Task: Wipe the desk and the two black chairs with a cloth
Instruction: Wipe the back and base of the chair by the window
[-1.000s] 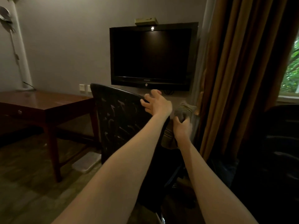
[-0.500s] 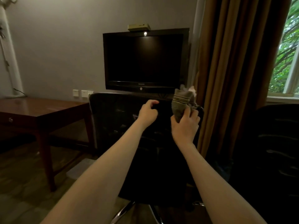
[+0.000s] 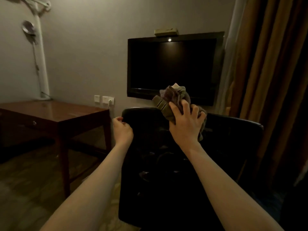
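Observation:
A black chair (image 3: pixel 230 147) stands right in front of me with its back toward me. My left hand (image 3: pixel 122 130) grips the top left corner of the chair's back. My right hand (image 3: pixel 186 124) holds a bunched olive-grey cloth (image 3: pixel 171 99) pressed on the top edge of the back, near its middle. The brown wooden desk (image 3: pixel 58 112) stands at the left against the wall, its glossy top in full view. A second black chair does not show clearly in the dark right side.
A black TV (image 3: pixel 173 67) hangs on the wall behind the chair, a small box (image 3: pixel 165 32) on top of it. Brown curtains (image 3: pixel 270 80) fall at the right. A white pole (image 3: pixel 41 60) rises from the desk's far corner. Wall sockets (image 3: pixel 104 99) sit beside the desk.
My left hand has slid from the middle of the chair back to its top left corner. My right hand with the cloth has moved up onto the top edge. The view has swung left.

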Available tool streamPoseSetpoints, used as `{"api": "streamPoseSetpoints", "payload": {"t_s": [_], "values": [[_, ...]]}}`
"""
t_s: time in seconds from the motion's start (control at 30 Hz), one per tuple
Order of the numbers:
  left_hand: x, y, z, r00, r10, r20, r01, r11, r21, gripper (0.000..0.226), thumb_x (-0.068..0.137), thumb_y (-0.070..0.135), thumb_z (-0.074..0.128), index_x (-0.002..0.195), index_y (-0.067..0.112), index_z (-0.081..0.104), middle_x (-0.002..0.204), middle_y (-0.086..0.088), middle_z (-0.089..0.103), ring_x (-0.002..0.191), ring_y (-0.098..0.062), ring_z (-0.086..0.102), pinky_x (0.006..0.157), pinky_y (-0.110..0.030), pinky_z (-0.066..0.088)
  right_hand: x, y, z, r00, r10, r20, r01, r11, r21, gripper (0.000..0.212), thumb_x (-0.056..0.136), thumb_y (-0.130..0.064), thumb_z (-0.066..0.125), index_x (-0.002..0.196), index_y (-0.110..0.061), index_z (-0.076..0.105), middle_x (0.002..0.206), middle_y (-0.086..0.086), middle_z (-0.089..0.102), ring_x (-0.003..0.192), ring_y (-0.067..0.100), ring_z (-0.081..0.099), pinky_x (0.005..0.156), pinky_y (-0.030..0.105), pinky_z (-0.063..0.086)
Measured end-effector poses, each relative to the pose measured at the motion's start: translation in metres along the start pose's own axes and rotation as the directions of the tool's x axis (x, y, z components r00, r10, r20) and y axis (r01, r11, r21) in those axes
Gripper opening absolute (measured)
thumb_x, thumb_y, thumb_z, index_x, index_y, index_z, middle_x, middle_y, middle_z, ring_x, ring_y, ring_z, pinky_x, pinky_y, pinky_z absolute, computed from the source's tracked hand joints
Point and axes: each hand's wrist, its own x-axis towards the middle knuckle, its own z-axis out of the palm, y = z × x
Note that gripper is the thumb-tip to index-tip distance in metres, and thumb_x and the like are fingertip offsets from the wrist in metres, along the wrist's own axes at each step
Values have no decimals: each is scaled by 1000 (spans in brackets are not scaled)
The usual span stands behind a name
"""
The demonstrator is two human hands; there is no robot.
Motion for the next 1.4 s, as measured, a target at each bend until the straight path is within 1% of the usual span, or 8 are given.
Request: {"api": "streamPoseSetpoints", "payload": {"t_s": [0.23, 0.5, 0.7, 0.8, 0.9, 1.0, 1.27, 1.4], "values": [[33, -21, -9, 990, -29, 138, 17, 996, 88, 49, 97, 19, 40, 141, 40, 34, 140, -13, 39, 121, -36, 47, 101, -47, 42, -8, -39, 32, 967, -214, -139, 203, 975, -95, 45, 71, -20, 70, 115, -27, 66, 116, 5, 41, 97, 30, 40, 79, 48, 32], [52, -23, -20, 961, -22, 277, 54, 993, -107, 50, 94, 2, 38, 142, 17, 38, 129, -4, 51, 123, -27, 48, 105, -44, 39, -66, -46, 78, 828, -554, -92, 549, 833, -70, 32, 72, -23, 69, 103, -25, 72, 108, 5, 48, 98, 27, 44, 77, 51, 48], [52, -27, -23, 960, -6, 281, 11, 1000, -16, 59, 92, 0, 36, 145, 25, 31, 137, -6, 48, 124, -27, 46, 104, -44, 41, -82, -65, 81, 826, -535, 179, 531, 844, 73, 50, 44, -27, 84, 93, -32, 73, 102, 0, 54, 95, 24, 42, 75, 46, 51], [46, -24, -26, 956, -4, 293, -3, 1000, 22, 57, 94, 3, 37, 147, 23, 27, 139, -5, 44, 128, -26, 41, 105, -40, 38, -73, -56, 64, 758, -634, 151, 623, 773, 119, 41, 53, -26, 78, 93, -32, 72, 100, 0, 62, 94, 25, 42, 77, 46, 48], [41, -18, -28, 944, -4, 330, 16, 999, -32, 47, 95, 8, 39, 139, 22, 37, 134, -9, 47, 118, -26, 47, 91, -36, 44, -55, -57, 41, 790, -613, -23, 612, 785, 101, 33, 74, -20, 53, 101, -27, 70, 110, 5, 56, 98, 30, 42, 84, 49, 37], [40, -12, -27, 947, -20, 320, 92, 973, -211, 30, 87, 31, 47, 111, 17, 57, 123, -18, 56, 105, -27, 55, 89, -38, 46, -16, -69, 29, 823, -562, -82, 565, 825, 12, 41, 67, -20, 61, 106, -25, 69, 117, 6, 42, 102, 31, 39, 85, 48, 28], [37, -17, -23, 966, -7, 259, 43, 990, -135, 33, 97, 38, 28, 100, 24, 57, 108, -7, 61, 106, -26, 56, 96, -40, 44, -27, -87, 58, 894, -447, -24, 445, 894, -43, 41, 64, -20, 72, 104, -20, 69, 115, 7, 40, 99, 31, 40, 81, 49, 30], [37, -19, -23, 943, -38, 330, 123, 963, -240, 32, 97, 36, 28, 102, 26, 58, 100, -2, 57, 108, -26, 51, 101, -43, 39, -70, -96, 75, 876, -443, 192, 453, 891, -10, 35, 65, -24, 74, 99, -23, 71, 108, 5, 58, 96, 29, 44, 79, 48, 46]]}}
